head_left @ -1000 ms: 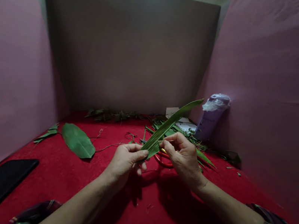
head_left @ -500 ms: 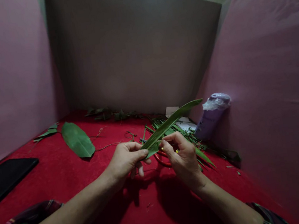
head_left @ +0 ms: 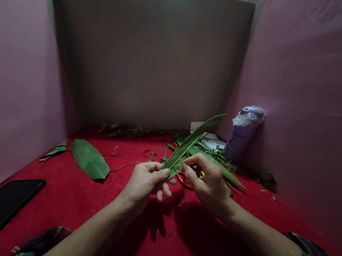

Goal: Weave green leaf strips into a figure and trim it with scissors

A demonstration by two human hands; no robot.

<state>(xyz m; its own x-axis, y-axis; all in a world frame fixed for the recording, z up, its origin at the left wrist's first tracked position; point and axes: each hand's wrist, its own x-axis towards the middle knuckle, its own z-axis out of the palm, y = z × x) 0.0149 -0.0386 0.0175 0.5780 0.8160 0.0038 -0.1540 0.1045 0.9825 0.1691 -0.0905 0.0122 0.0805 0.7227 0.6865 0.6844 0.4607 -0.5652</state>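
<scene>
Both hands are raised above the red surface (head_left: 139, 254), mid-scene. Left hand (head_left: 144, 184) pinches a long green leaf (head_left: 192, 139) near its folded lower end, thumb on top, other fingers loosely spread underneath. Leaf slants up toward far right, tip near the purple container (head_left: 242, 136). Right hand (head_left: 207, 178) has thumb and forefinger pressed together at the fold, pinching a thin pale sliver (head_left: 189, 163); exact contact with leaf too small to tell.

Behind/below the hands: 1 red loop (head_left: 183, 182) plus a yellow part (head_left: 201, 174), mostly hidden by right hand. Pile of green stems and leaves (head_left: 225, 167) just beyond, white papers (head_left: 212, 142) at its far side. Purple container leans by right wall, clear plastic over its top. Far left: 1 broad leaf (head_left: 90, 159) lying flat, smaller leaves (head_left: 54, 152) beside it. Near left: flat black object (head_left: 10, 207). More greenery (head_left: 139, 131) along far wall.
</scene>
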